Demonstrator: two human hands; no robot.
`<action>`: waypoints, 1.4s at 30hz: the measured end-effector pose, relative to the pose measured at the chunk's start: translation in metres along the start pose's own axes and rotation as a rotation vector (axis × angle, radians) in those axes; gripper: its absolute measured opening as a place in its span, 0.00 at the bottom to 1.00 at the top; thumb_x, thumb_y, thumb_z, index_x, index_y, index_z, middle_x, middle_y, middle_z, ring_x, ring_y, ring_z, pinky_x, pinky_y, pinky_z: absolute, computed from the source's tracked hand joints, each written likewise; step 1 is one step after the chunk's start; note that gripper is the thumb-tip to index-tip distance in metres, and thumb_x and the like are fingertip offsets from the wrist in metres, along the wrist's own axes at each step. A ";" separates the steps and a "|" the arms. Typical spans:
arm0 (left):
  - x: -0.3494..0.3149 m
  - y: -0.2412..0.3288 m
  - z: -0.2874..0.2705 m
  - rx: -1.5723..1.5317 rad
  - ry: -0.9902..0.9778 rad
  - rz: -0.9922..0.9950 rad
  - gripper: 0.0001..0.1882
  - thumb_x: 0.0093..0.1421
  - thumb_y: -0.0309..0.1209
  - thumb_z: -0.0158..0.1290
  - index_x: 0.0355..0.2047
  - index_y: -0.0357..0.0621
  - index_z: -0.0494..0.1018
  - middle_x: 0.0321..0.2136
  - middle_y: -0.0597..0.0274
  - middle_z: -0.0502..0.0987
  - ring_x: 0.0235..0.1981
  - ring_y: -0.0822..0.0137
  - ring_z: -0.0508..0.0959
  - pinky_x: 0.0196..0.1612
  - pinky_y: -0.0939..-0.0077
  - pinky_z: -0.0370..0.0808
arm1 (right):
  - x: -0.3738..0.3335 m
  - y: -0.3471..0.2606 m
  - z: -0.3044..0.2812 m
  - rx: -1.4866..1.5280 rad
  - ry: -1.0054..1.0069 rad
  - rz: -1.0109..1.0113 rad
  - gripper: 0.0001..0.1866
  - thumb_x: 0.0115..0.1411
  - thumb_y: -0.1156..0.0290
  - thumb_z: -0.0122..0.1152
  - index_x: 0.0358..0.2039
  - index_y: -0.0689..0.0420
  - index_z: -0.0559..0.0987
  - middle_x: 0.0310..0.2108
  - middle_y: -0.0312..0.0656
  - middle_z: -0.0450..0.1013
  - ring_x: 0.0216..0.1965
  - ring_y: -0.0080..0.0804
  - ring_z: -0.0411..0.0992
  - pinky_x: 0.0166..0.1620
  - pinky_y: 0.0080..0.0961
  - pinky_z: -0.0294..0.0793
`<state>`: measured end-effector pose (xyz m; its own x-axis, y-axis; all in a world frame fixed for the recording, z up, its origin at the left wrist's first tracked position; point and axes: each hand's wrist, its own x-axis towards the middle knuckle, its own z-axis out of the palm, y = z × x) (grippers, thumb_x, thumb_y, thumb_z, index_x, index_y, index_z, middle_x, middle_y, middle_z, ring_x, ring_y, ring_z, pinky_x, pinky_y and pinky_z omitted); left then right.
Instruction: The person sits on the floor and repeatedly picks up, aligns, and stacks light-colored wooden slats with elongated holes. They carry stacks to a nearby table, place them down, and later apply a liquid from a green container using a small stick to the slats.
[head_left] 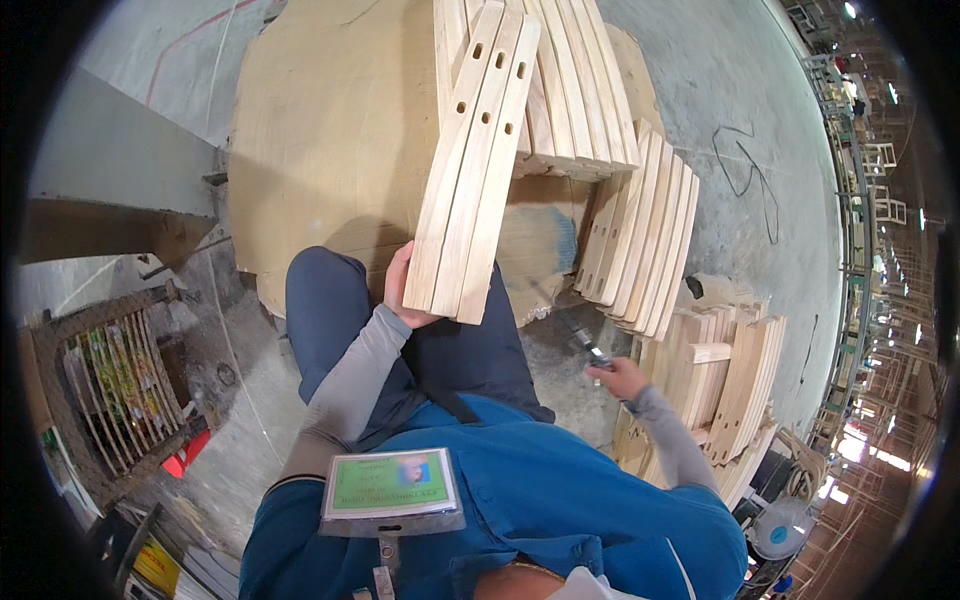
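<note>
We grip three slotted wooden slats point(470, 185) by their near ends with our left hand point(397, 285), probably to hold them together, above our lap point(465, 365); our right hand point(622, 378) clasps a slim tool point(592, 352).

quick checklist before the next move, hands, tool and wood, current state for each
1. Left hand holding the three slotted wood pieces at their near end: ok
2. Right hand gripping the slim tool: ok
3. Two slots visible in each held piece: ok
4. Tool's far end sharp enough to inspect: not ok, blurred
5. Held pieces' far end resting on the stack: cannot tell
</note>
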<state>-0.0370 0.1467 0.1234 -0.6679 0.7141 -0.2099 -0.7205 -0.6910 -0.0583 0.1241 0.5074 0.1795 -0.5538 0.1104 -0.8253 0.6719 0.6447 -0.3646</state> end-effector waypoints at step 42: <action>-0.005 -0.010 0.028 -0.007 -0.149 0.128 0.34 0.55 0.46 0.43 0.57 0.40 0.52 0.54 0.49 0.60 0.54 0.53 0.62 0.56 0.56 0.59 | 0.095 -0.088 0.036 0.439 -0.112 -0.066 0.10 0.54 0.70 0.56 0.31 0.64 0.72 0.20 0.37 0.69 0.17 0.22 0.65 0.19 0.18 0.65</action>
<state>-0.0323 0.1533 0.1524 -0.7744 0.6288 -0.0697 -0.6270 -0.7776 -0.0477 0.0301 0.4342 0.1177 -0.5622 -0.0182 -0.8268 0.7950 0.2635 -0.5463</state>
